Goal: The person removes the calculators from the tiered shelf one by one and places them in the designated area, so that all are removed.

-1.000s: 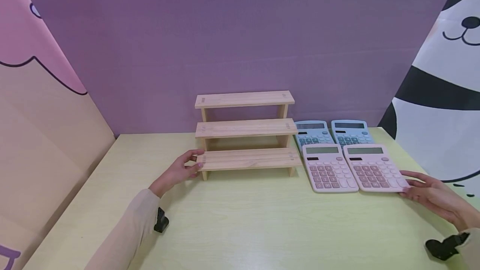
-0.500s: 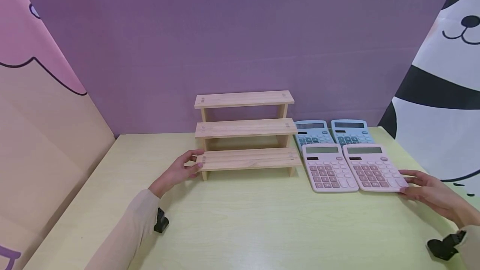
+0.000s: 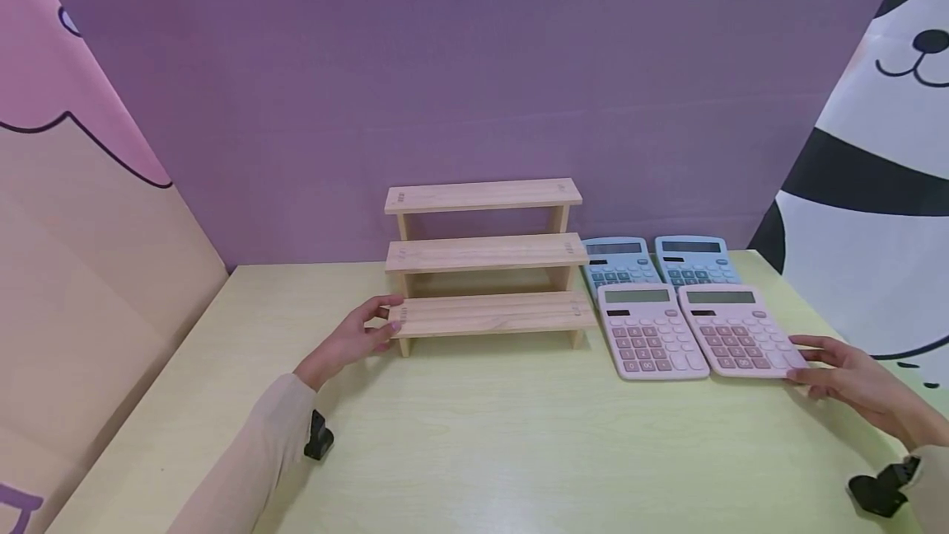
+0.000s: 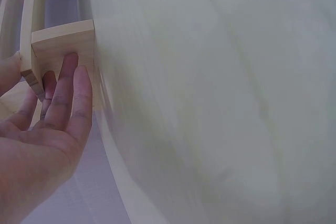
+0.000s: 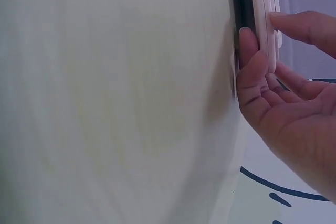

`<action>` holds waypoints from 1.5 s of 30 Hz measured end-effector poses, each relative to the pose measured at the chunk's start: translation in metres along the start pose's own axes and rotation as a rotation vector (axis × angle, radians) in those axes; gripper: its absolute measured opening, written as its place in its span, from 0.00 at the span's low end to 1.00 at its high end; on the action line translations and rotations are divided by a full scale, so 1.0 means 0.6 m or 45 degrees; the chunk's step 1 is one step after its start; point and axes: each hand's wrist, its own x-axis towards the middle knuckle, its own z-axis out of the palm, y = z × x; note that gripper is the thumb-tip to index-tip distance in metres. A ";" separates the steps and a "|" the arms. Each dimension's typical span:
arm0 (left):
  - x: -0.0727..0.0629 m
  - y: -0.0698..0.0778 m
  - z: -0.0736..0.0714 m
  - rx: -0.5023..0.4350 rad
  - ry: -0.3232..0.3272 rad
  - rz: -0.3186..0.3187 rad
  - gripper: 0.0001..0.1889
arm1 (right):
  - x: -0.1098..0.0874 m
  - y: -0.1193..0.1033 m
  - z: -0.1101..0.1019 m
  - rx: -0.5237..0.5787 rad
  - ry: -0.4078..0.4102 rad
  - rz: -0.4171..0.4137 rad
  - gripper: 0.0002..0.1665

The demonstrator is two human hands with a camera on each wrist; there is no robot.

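Note:
A three-step wooden display stand (image 3: 489, 252) is on the table, near the purple backdrop. My left hand (image 3: 354, 338) grips the left end of its lowest step, thumb on the top. In the left wrist view, that hand's fingers (image 4: 62, 95) reach under the step's end, against the side support. At the right, my right hand (image 3: 853, 381) pinches the lower right corner of a pink calculator (image 3: 741, 332). The right wrist view has the thumb on the calculator's face and the fingertips (image 5: 254, 66) under its edge, slightly off the table.
Left of the held one lies another pink calculator (image 3: 652, 332). Two blue calculators, a left one (image 3: 621, 262) and a right one (image 3: 693, 260), lie behind, partly covered by the pink ones. A purple backdrop (image 3: 474, 89) and printed side panels border the table (image 3: 482, 435).
My right thumb has come onto the calculator's corner, and the fingers have slipped under its edge. That corner looks slightly raised. My left hand and the stand stay where they were.

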 end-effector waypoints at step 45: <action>0.000 -0.002 -0.002 0.013 0.001 -0.006 0.26 | 0.003 -0.019 -0.016 -0.267 -0.042 0.069 0.46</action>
